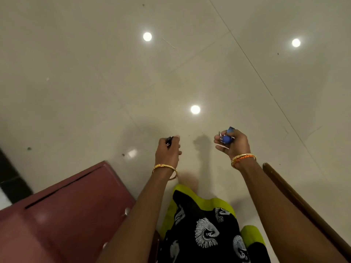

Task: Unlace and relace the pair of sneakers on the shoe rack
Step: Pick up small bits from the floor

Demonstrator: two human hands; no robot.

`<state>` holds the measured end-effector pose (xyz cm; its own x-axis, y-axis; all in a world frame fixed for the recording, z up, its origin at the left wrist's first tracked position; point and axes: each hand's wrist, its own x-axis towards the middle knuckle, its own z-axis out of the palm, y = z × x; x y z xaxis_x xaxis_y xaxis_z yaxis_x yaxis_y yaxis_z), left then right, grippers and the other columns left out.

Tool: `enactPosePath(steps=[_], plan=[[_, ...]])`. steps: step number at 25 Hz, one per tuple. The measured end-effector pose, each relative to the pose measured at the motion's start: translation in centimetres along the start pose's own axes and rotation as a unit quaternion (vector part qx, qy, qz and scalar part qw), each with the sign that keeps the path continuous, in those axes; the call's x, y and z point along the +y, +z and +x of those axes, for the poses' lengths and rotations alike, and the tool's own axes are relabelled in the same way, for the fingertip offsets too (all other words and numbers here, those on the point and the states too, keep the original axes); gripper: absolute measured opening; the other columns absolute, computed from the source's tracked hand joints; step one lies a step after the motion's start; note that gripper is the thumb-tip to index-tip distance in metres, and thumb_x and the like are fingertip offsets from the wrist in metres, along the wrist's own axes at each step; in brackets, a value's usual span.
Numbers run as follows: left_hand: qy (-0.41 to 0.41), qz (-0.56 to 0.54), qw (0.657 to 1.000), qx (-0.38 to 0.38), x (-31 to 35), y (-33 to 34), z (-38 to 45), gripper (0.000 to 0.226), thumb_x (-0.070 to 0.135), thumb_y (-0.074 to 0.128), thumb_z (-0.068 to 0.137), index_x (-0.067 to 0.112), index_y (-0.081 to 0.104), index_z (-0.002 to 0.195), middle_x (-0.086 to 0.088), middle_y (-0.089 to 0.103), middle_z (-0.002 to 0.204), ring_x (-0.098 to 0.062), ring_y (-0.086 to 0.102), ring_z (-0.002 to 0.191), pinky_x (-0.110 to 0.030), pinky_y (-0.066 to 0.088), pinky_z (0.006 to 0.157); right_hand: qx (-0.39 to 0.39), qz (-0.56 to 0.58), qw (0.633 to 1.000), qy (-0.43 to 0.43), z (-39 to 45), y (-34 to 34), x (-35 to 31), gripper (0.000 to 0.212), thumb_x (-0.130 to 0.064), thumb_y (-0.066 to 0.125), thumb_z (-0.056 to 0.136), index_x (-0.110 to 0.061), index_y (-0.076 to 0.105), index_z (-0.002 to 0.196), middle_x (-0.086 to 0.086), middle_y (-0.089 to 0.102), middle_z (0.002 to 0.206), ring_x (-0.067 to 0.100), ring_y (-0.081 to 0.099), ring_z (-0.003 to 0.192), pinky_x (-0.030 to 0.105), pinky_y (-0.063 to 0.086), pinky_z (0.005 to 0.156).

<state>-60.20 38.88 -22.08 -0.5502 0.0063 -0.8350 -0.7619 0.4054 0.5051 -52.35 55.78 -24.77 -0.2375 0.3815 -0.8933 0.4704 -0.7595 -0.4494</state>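
Where the person stands, the nearest thing is their own clothing [205,230], black cloth printed with pale paisley shapes over a bright lime-green layer, hanging between the two outstretched forearms. To the near left sits a dark red cabinet [62,215] with a long narrow slot in its top and a small metal knob on its right edge; the left forearm passes just beside its right corner. At the far left edge, beyond the cabinet, is a strip of black. To the near right a dark wooden rail [303,207] runs diagonally away from the right forearm.

A little farther out, the left hand [168,151], with a gold bangle at the wrist, has its grip curled round a small black object [169,140] that only peeps out past the fingers; what it is I cannot tell. Well apart from it, the right hand [232,144], wearing gold and orange bangles, holds a blue keyring fob [228,137] with a short metal chain, the thumb and curled fingers closed about it.

Beyond both hands lies only the glossy cream tiled floor [95,73], with thin grout lines, a few dark specks, faint shadows of the hands, and three round ceiling lights reflected in it. No sneakers or shoe rack are in view.
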Motion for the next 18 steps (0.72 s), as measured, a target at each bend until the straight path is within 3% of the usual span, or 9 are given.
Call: enactPosePath(steps=[4,7,9,11,13,15,17,18], plan=[[0.017,-0.071,0.997,0.029,3.1,-7.6,-6.1,0.008,0.011,0.055,0.091,0.018,0.051,0.092,-0.004,0.059,0.092,-0.015,0.061,0.073,-0.028,0.051,0.066,-0.102,-0.148,0.983,-0.047,-9.3,6.1,-1.9,0.016,-0.008,0.052,0.088,-0.009,0.060,0.074,0.008,0.060,0.072,0.017,0.059,0.065,0.029,0.048,0.063],[0.049,-0.152,0.986,0.056,3.5,-13.8,-10.8,0.027,-0.005,0.060,0.084,0.020,0.052,0.087,-0.002,0.059,0.088,-0.023,0.062,0.082,-0.032,0.054,0.074,-0.206,-0.317,0.920,-0.102,-16.9,10.7,-0.4,0.011,-0.001,0.064,0.084,-0.009,0.065,0.076,0.003,0.061,0.067,0.011,0.056,0.059,0.024,0.052,0.060],[0.071,-0.190,0.977,0.066,2.3,-17.4,-14.2,0.027,-0.003,0.065,0.081,0.020,0.054,0.088,-0.001,0.061,0.088,-0.022,0.063,0.086,-0.033,0.054,0.080,-0.255,-0.413,0.859,-0.166,-21.6,13.0,1.6,0.008,-0.003,0.068,0.082,-0.010,0.066,0.081,0.000,0.062,0.068,0.003,0.058,0.057,0.016,0.051,0.059],[0.084,-0.227,0.965,0.098,0.1,-20.8,-18.0,0.024,0.005,0.071,0.080,0.022,0.057,0.090,0.001,0.063,0.089,-0.015,0.062,0.082,-0.030,0.053,0.077,-0.282,-0.506,0.774,-0.256,-25.8,14.8,4.4,0.010,-0.005,0.066,0.082,-0.015,0.067,0.081,0.000,0.063,0.071,0.000,0.056,0.056,0.007,0.044,0.055],[0.084,-0.252,0.949,0.171,-3.2,-24.4,-21.8,0.021,0.016,0.075,0.078,0.024,0.060,0.091,0.005,0.064,0.088,-0.007,0.061,0.077,-0.026,0.053,0.069,-0.293,-0.576,0.674,-0.357,-30.0,16.5,8.0,0.013,-0.007,0.067,0.079,-0.020,0.067,0.081,0.003,0.062,0.075,0.004,0.054,0.064,0.005,0.040,0.057],[0.074,-0.284,0.925,0.243,-7.5,-27.7,-25.4,0.019,0.020,0.076,0.077,0.022,0.062,0.091,0.001,0.063,0.089,-0.004,0.057,0.069,-0.019,0.049,0.054,-0.320,-0.581,0.616,-0.426,-34.1,17.9,11.8,0.016,-0.004,0.068,0.074,-0.020,0.067,0.077,0.004,0.059,0.080,0.005,0.051,0.079,0.004,0.040,0.062],[0.069,-0.316,0.899,0.295,-12.3,-30.1,-28.4,0.019,0.018,0.075,0.078,0.022,0.063,0.093,-0.006,0.063,0.089,-0.007,0.056,0.065,-0.017,0.046,0.054,-0.378,-0.553,0.610,-0.423,-37.8,18.8,15.6,0.019,0.003,0.064,0.075,-0.015,0.063,0.071,0.003,0.058,0.073,0.005,0.052,0.073,0.008,0.041,0.058],[0.054,-0.334,0.887,0.315,-14.5,-31.0,-29.6,0.021,0.016,0.075,0.078,0.024,0.063,0.092,-0.004,0.064,0.086,-0.010,0.057,0.066,-0.020,0.047,0.059,-0.420,-0.531,0.634,-0.374,-39.2,19.3,17.4,0.020,0.007,0.060,0.079,-0.012,0.061,0.071,0.002,0.059,0.065,0.005,0.053,0.062,0.010,0.041,0.053]])
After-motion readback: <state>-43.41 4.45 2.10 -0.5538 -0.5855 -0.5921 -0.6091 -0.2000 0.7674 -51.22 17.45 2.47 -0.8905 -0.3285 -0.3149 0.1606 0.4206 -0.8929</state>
